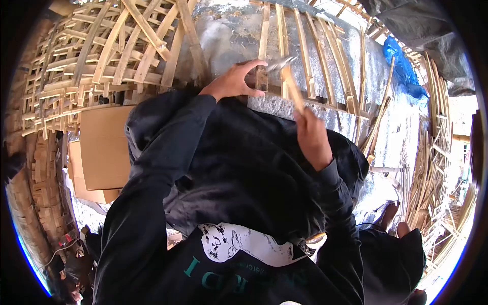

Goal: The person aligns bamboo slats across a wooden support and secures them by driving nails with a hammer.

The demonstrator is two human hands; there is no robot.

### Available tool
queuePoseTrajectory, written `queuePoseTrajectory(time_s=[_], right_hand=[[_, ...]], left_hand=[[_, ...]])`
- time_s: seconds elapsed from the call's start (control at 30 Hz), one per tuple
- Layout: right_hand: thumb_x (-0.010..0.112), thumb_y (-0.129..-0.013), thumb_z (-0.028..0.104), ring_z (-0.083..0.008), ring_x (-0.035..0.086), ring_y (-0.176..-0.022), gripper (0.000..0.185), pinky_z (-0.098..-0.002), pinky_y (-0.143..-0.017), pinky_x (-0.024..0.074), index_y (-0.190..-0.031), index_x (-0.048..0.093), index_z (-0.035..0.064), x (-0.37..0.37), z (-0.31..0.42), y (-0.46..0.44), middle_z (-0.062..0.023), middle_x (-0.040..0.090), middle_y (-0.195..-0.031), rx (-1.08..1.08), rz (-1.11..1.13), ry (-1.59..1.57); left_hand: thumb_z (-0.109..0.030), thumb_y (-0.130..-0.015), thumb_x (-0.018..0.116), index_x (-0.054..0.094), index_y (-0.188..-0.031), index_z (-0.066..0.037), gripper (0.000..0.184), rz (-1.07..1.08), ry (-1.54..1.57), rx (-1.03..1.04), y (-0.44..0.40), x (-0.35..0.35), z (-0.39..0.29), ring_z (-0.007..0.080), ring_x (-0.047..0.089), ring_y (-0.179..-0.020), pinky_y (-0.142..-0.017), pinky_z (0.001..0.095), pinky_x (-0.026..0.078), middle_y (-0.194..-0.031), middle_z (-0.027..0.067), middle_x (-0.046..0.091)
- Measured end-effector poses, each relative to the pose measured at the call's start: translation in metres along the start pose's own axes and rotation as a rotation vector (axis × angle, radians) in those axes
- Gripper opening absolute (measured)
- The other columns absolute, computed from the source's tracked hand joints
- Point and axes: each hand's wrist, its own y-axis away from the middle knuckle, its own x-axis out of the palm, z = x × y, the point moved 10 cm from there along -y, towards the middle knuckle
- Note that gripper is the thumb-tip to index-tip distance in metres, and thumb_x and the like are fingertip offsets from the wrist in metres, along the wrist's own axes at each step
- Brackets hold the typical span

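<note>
My right hand (312, 136) is closed round the wooden handle of a hammer (293, 87). The hammer's metal head is smeared by motion, above the bamboo slats. To its left, my left hand (235, 81) is open in a C shape, fingers and thumb apart beside the end of a bamboo slat (263, 40); whether it touches the slat I cannot tell. Several slats lie roughly side by side across a bamboo crossbar (325, 103), just beyond my knees.
A woven bamboo lattice (101, 56) fills the upper left, above a cardboard box (105, 152). Blue plastic (401, 66) lies at the upper right, near long bundled bamboo strips (432, 152). Another person's dark-clothed leg (391, 259) is at the lower right.
</note>
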Motion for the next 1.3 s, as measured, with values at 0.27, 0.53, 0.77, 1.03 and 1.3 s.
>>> queuePoseTrajectory(time_s=[0.27, 0.53, 0.77, 1.03, 1.3], right_hand=[[0.057, -0.105, 0.020, -0.0530, 0.058, -0.067, 0.022, -0.0596, -0.059, 0.0417, -0.102, 0.052, -0.0016, 0.010, -0.001, 0.015, -0.0295, 0.057, -0.068, -0.096, -0.111, 0.051], [0.056, -0.105, 0.023, -0.0536, 0.059, -0.070, 0.026, -0.0614, -0.061, 0.0445, -0.103, 0.055, -0.0028, 0.029, -0.015, 0.026, -0.0295, 0.062, -0.071, 0.014, -0.095, 0.166], [0.057, -0.105, 0.023, -0.0535, 0.059, -0.069, 0.026, -0.0611, -0.061, 0.0440, -0.103, 0.054, -0.0026, -0.010, 0.010, 0.008, -0.0306, 0.061, -0.070, 0.157, -0.184, -0.053], [0.057, -0.104, 0.016, -0.0525, 0.060, -0.075, 0.020, -0.0585, -0.059, 0.0425, -0.104, 0.055, -0.0032, -0.022, 0.005, 0.003, -0.0317, 0.059, -0.075, 0.131, -0.184, -0.038], [0.059, -0.104, 0.024, -0.0532, 0.062, -0.067, 0.025, -0.0614, -0.058, 0.0468, -0.111, 0.052, 0.0013, 0.017, -0.020, 0.005, -0.0296, 0.062, -0.072, 0.103, 0.070, 0.246]], left_hand=[[-0.029, -0.075, 0.089, 0.051, -0.144, -0.016, 0.079, 0.018, -0.018, -0.036, 0.002, 0.000, -0.006, 0.0342, 0.061, -0.127, -0.108, 0.0433, 0.047, -0.139, 0.0162, 0.062], [-0.031, -0.074, 0.090, 0.051, -0.144, -0.016, 0.082, -0.022, -0.081, 0.023, 0.000, -0.005, -0.015, 0.0357, 0.061, -0.126, -0.109, 0.0428, 0.047, -0.139, 0.0172, 0.062], [-0.030, -0.075, 0.090, 0.050, -0.145, -0.016, 0.082, 0.016, -0.037, 0.019, 0.002, -0.001, -0.004, 0.0359, 0.061, -0.127, -0.108, 0.0442, 0.048, -0.140, 0.0174, 0.062], [-0.036, -0.073, 0.089, 0.052, -0.141, -0.013, 0.080, -0.024, -0.011, 0.053, 0.002, -0.004, -0.015, 0.0416, 0.061, -0.124, -0.105, 0.0453, 0.049, -0.135, 0.0210, 0.063], [-0.038, -0.072, 0.090, 0.052, -0.141, -0.014, 0.082, -0.006, -0.008, -0.034, 0.002, -0.002, -0.007, 0.0410, 0.062, -0.122, -0.104, 0.0451, 0.050, -0.132, 0.0202, 0.065]])
